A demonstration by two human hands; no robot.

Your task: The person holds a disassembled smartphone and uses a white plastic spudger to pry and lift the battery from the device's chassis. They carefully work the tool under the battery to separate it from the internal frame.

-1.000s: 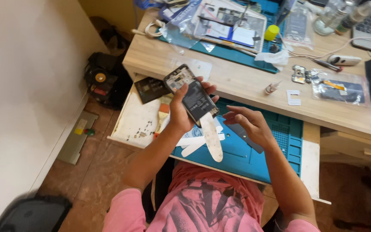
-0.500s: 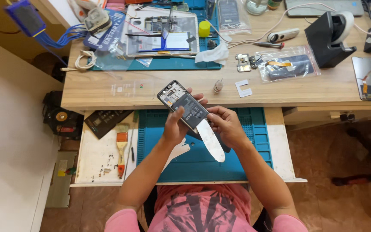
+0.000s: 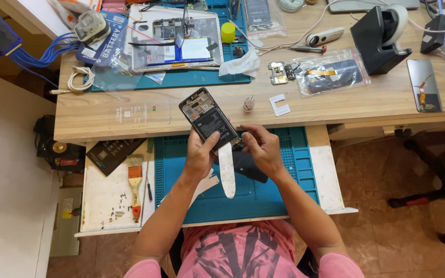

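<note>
My left hand (image 3: 200,152) grips an opened phone (image 3: 208,119) with its back off, battery and circuit board showing, held tilted above the blue work mat (image 3: 279,191). My right hand (image 3: 260,146) pinches at the phone's lower end, where a white strip (image 3: 226,172) hangs down from it. A dark flat piece (image 3: 249,166) lies on the mat just under my right hand.
A brush (image 3: 135,180) and a black panel (image 3: 110,153) lie on the pull-out tray at the left. On the wooden desk (image 3: 366,100) are a small bottle (image 3: 249,104), bagged parts (image 3: 331,75), a tape dispenser (image 3: 382,37), a second mat (image 3: 191,78) with a dismantled device, and cables (image 3: 81,80).
The view swung from the desk's left side to centred over it. My right hand moved from the mat up to the phone's lower end; my left hand kept hold of the phone.
</note>
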